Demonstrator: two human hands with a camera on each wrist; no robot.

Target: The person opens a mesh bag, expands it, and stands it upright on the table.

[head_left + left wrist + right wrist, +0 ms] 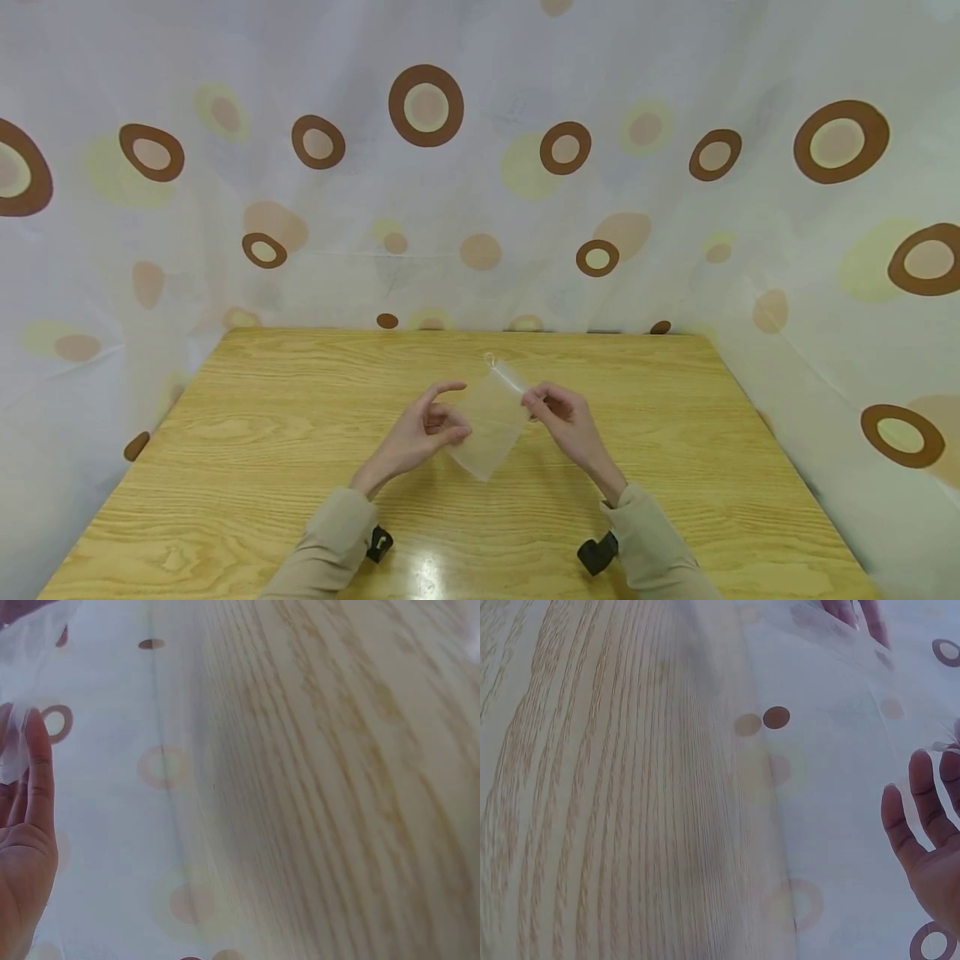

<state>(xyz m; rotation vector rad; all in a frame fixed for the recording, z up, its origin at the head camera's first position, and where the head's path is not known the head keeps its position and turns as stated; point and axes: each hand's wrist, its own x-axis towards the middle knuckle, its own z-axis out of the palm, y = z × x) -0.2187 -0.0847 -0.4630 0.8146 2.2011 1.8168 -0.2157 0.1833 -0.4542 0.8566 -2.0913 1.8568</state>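
Observation:
A translucent plastic bag (491, 425) is held up over the table, tilted, with a clear shiny strip along its upper right edge and a small loop at its top corner. My right hand (564, 417) pinches the strip's right end between thumb and fingers. At the bag's left edge, my left hand (420, 432) grips the film with thumb and fingers, its index finger extended above. In the left wrist view the left hand (26, 847) shows at the left border, with film (30, 645) over its fingertips. Fingers of the right hand (934, 855) are spread in the right wrist view.
Beneath the hands lies a wood-grain table (300, 392). A pale curtain (480, 192) with brown rings and spots surrounds its back and sides. Black wrist straps (597, 554) sit by both beige sleeves (333, 533).

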